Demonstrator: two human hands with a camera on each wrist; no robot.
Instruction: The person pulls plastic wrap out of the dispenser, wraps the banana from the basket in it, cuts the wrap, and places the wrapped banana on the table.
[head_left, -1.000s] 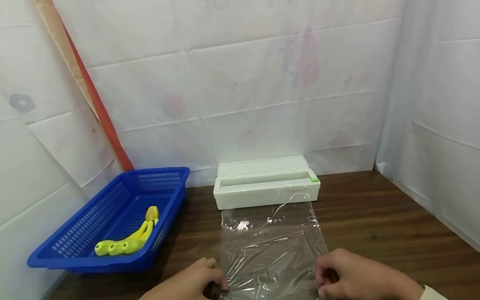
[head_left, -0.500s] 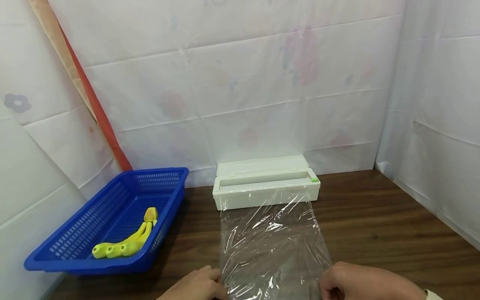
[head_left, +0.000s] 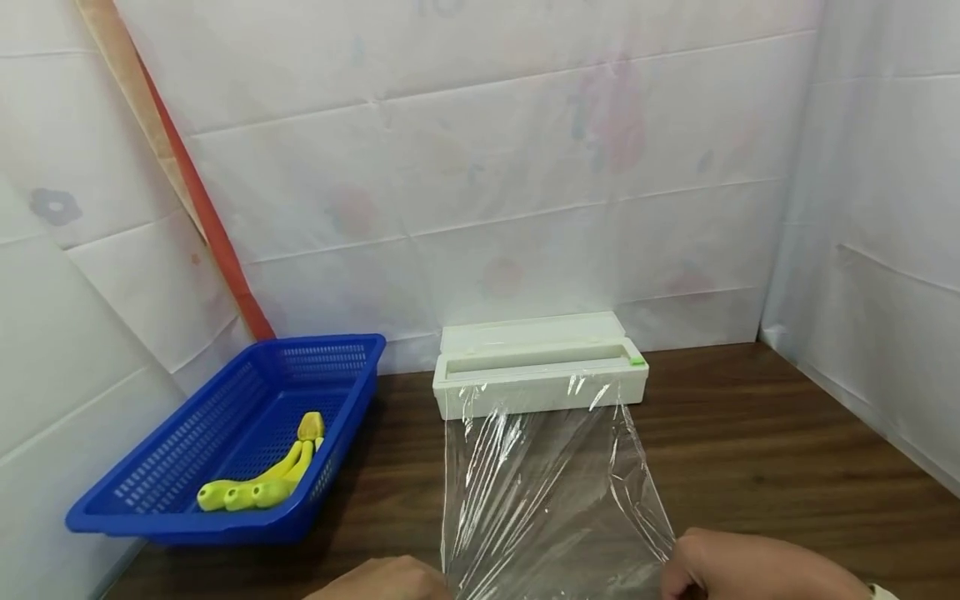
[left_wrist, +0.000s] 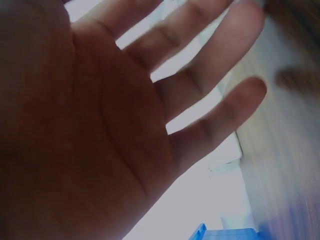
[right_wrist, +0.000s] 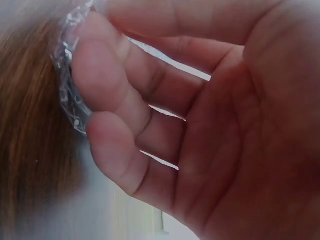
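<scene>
Lower in the head view than one second earlier, my left hand [head_left: 382,582] and right hand [head_left: 765,567] flank a sheet of clear, creased plastic film [head_left: 547,508], stretched tauter from the long, white, open-lidded box [head_left: 632,390] straight ahead. Its length runs toward me, crosswise to the box's long axis. The right hand, slightly nearer the box, pinches the film's edge; the left shows spread fingers, and I cannot tell whether it grips. Leftward, a blue, perforated plastic basket [head_left: 180,523] contains a yellow banana bunch [head_left: 262,493].
</scene>
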